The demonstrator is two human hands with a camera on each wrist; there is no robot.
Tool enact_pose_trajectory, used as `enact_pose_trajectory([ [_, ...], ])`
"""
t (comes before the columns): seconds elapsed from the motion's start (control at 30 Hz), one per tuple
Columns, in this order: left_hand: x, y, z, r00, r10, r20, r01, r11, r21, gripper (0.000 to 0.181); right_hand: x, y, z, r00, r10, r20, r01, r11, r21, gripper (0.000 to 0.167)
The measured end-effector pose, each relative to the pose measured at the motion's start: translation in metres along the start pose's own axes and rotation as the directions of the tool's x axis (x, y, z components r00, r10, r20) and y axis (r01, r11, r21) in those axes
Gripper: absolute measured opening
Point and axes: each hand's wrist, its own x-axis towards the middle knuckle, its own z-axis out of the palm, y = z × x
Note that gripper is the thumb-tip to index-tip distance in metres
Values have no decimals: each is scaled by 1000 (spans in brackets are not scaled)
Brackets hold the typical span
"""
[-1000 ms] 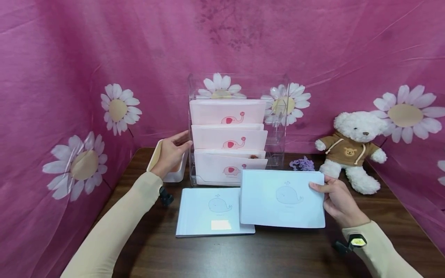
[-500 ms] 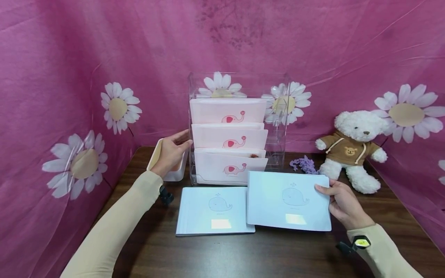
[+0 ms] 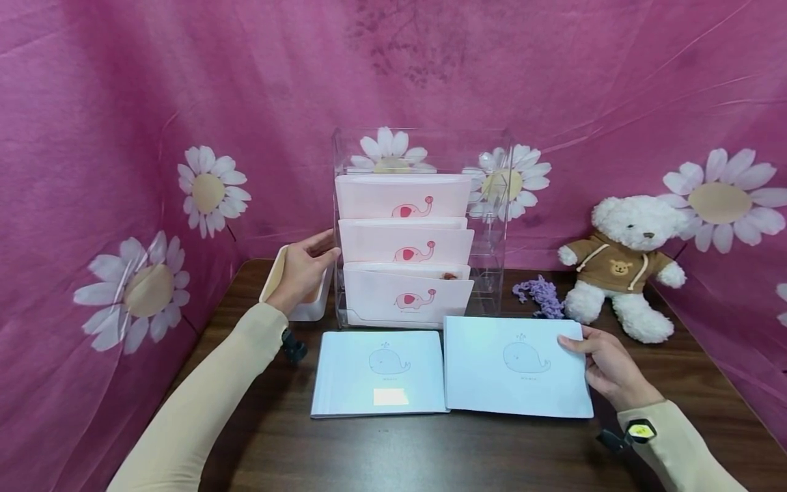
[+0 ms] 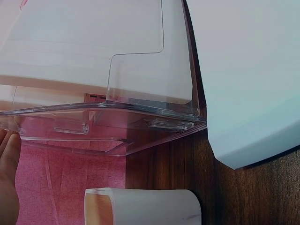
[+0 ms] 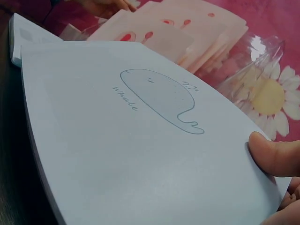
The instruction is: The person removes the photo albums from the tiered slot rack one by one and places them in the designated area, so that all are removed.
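While your right hand (image 3: 617,369) pinches the whale booklet (image 3: 522,386) at its three o'clock edge, thumb on top, likely to control its angle beside the other whale booklet (image 3: 369,393) at nine o'clock, your left hand (image 3: 301,273), fingers extended, touches the clear rack's (image 3: 486,277) nine o'clock side, seemingly steadying it.

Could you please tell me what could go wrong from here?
The right hand holds the whale booklet by one end, so it might slip. Its left edge, close to the other booklet, might push that askew. The left hand touches the side of the clear rack; a harder push might shift it.
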Motion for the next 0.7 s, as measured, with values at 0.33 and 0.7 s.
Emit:
enact_pose_trajectory([
  [0.33,-1,-1,0,1000,7,-10,-7,1000,-8,53,13,6,-10,994,86,-72,-99,973,-207,15],
  [0.7,-1,0,0,1000,12,-3,-12,1000,-8,53,17,14,-11,989,131,-70,-143,962,-233,18],
])
